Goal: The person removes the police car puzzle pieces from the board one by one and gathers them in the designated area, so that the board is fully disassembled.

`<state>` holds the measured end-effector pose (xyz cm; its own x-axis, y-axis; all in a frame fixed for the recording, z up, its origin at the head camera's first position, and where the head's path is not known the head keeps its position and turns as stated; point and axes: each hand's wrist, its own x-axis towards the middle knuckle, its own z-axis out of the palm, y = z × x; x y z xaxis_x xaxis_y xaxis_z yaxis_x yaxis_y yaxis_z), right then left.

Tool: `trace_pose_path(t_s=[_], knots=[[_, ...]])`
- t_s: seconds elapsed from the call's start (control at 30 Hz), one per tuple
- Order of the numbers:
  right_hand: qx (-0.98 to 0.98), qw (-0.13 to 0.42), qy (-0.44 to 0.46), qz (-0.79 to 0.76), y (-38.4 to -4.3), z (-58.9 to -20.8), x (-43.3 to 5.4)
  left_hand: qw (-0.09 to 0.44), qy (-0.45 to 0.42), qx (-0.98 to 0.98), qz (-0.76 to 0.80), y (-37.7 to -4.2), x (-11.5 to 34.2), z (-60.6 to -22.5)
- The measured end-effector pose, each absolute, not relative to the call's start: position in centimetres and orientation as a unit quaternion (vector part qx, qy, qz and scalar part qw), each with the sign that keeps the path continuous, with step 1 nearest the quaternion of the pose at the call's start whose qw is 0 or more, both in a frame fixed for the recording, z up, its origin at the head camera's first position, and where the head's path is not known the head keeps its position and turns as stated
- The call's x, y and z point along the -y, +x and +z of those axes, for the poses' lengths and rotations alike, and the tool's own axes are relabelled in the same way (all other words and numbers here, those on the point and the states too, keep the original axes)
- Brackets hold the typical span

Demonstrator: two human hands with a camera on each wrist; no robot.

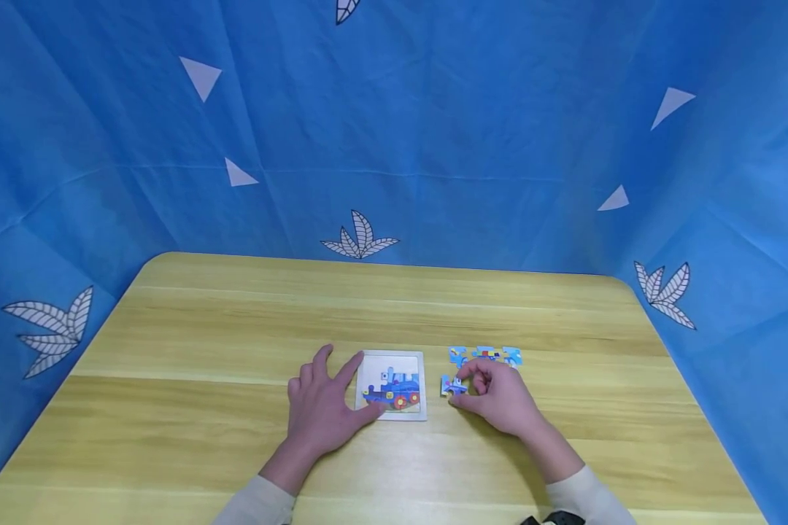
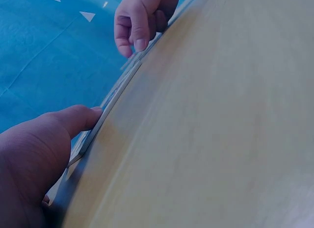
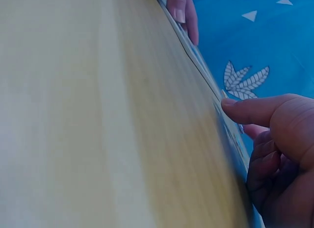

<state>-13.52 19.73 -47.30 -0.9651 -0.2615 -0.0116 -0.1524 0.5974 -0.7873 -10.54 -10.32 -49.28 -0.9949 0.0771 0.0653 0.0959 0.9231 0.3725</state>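
Note:
A square puzzle board (image 1: 424,386) with a pale frame lies on the table, a blue train picture partly filled in inside it. My left hand (image 1: 322,412) spreads over its left side. The index finger touches near the upper left corner, and the thumb (image 2: 81,119) rests on the near edge. To the right of the board, my right hand (image 1: 499,397) pinches a blue puzzle piece (image 1: 452,386) between thumb and index finger, low over the table. Its other fingers are curled. In the right wrist view, the thumb (image 3: 250,110) hides most of the piece.
Several loose puzzle pieces (image 1: 457,353) lie just beyond my right hand, some partly covered by it. The wooden table (image 1: 190,437) reaches back to a blue cloth (image 1: 394,131) with white triangles and leaf shapes.

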Motion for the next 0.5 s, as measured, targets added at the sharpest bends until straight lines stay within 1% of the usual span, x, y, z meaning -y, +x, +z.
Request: trace_pose_path(t_s=[0.27, 0.5], knots=[[-0.898, 0.066, -0.106, -0.422, -13.9, -47.2, -21.1, 0.022, -0.044, 0.981, -0.189, -10.5, 10.4, -49.3], [-0.894, 0.085, -0.1, -0.428, -14.3, -47.3, -21.4, 0.021, -0.042, 0.981, -0.188, -10.5, 10.4, -49.1]])
